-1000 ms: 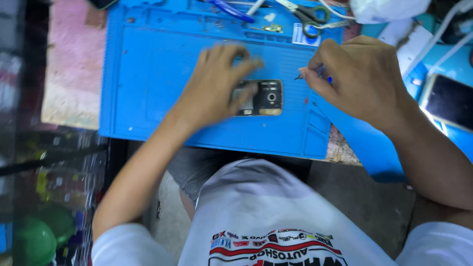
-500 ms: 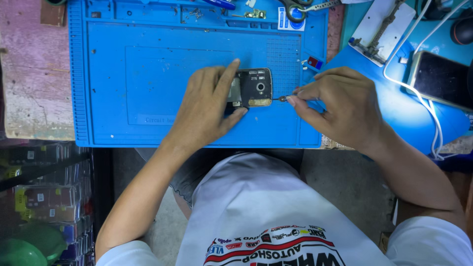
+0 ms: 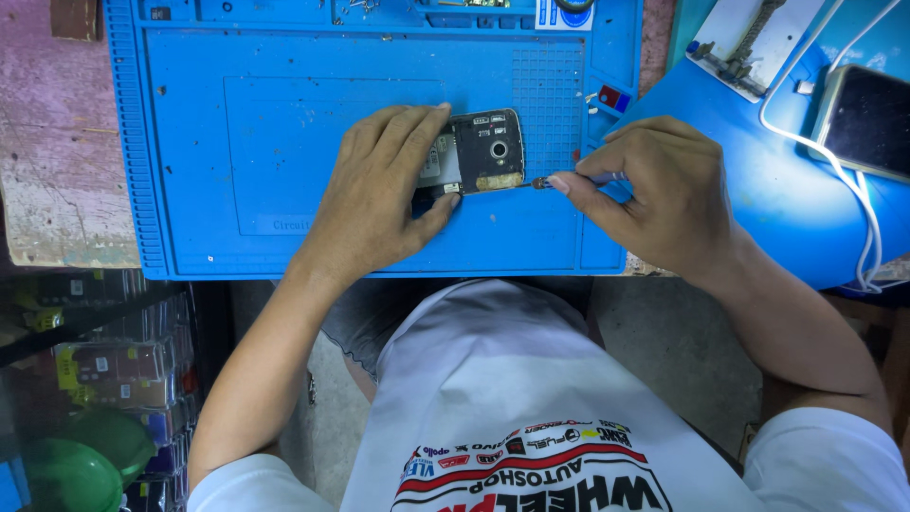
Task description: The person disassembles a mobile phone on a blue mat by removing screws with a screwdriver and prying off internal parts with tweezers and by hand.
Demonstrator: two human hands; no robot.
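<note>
Head view, looking down on a bench covered by a blue silicone repair mat (image 3: 284,142) with moulded ridges and a grid of small cells. A small dark opened phone with its back cover off (image 3: 479,152), camera ring and metal shields exposed, lies flat near the middle of the mat, its long axis running left to right across the view. The left hand (image 3: 379,194) lies over the phone's left end, fingers spread on top and thumb pressed against the near edge, pinning it to the mat. The right hand (image 3: 654,190) sits just to the right of the phone, fingers pinched closed round a thin metal-tipped screwdriver (image 3: 542,182); most of the handle is hidden inside the fist. The tool's shaft points leftward, roughly in line with the phone's long axis, and its tip meets or nearly meets the phone's lower right corner; actual contact cannot be told. The phone thus lies directly left of the right hand, and only its right end is uncovered. Further right, well apart from the hands, a second phone with a dark screen (image 3: 867,118) rests on a blue pad with a white cable (image 3: 853,204) looping past it.
</note>
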